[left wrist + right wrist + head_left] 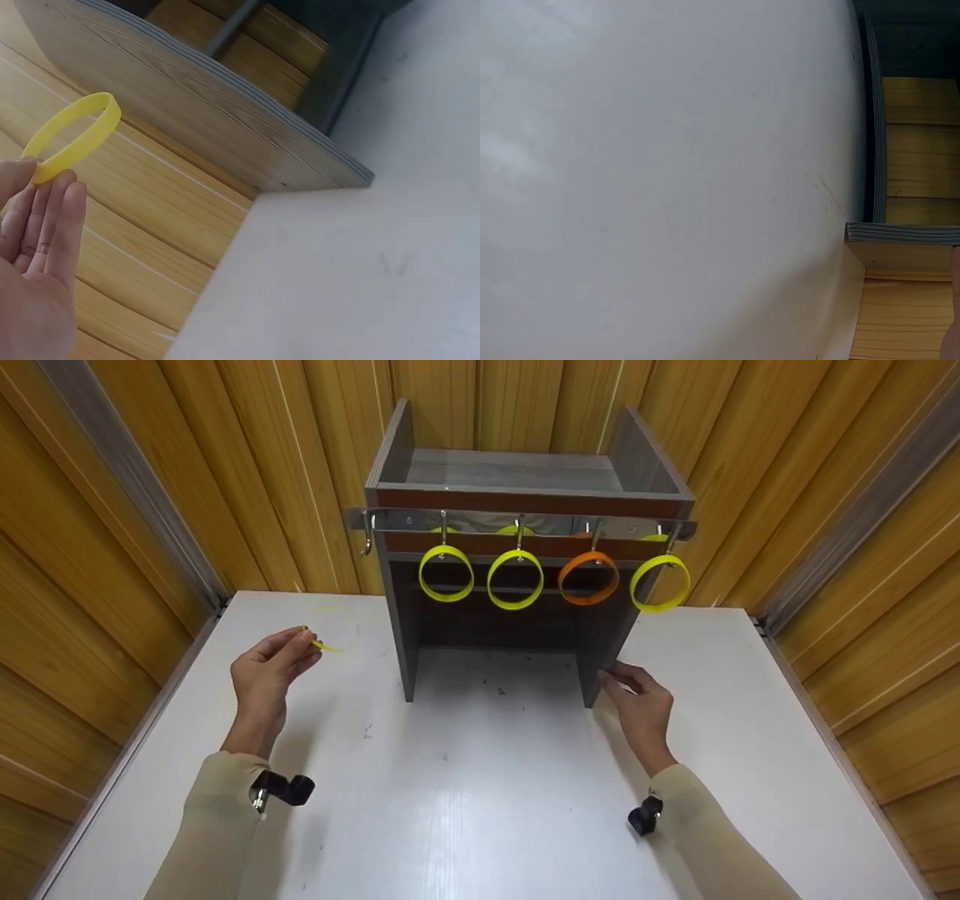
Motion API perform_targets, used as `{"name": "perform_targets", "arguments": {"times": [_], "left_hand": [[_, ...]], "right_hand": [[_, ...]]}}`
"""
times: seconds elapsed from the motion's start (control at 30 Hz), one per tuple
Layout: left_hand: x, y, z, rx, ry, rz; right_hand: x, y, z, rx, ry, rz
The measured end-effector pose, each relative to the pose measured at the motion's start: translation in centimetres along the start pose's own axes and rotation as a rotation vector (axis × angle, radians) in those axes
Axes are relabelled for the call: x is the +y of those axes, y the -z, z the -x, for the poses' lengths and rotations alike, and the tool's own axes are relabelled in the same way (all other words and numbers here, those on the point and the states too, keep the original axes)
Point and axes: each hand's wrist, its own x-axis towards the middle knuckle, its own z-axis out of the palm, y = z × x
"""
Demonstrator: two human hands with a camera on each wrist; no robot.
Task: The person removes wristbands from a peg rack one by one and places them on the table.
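Observation:
My left hand (264,679) pinches a yellow wristband (79,152) between thumb and fingertips, raised over the table left of a grey wooden rack (396,607). In the left wrist view the band stands out as a tilted loop above the fingers. My right hand (641,709) holds the lower front edge of the rack's right side panel (592,682), its thumb at the edge; the other fingertips are partly hidden. A metal hook rail (487,521) crosses the rack's front. From it hang yellow wristbands (515,606) and one orange wristband (589,601). The leftmost hook (367,540) bears no band.
The rack stands upright at the back of a white table (450,810). Wood-patterned walls (300,472) close in behind and at both sides. A small yellow strip (328,608) shows on the tabletop near the back left. Black camera mounts sit on both sleeves.

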Motion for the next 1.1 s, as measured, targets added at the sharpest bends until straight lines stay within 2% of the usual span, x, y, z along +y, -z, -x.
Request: {"name": "perform_targets", "arguments": {"times": [0.17,0.33,0.63,1.1], "left_hand": [[-2.1,0.5,0.1,-0.006,0.008,-0.115],[-3.8,0.8,0.1,-0.02,0.028,-0.201],[-6.3,1.6,0.2,-0.025,0.095,-0.273],[-8.2,2.0,0.1,-0.025,0.158,-0.364]], "right_hand": [[-1.2,-0.2,0.2,0.017,-0.021,0.045],[0.9,-0.1,-0.4,0.025,-0.027,0.042],[1.2,-0.3,-0.3,0.029,0.005,-0.009],[1.1,-0.2,-0.2,0.032,-0.014,0.01]]}}
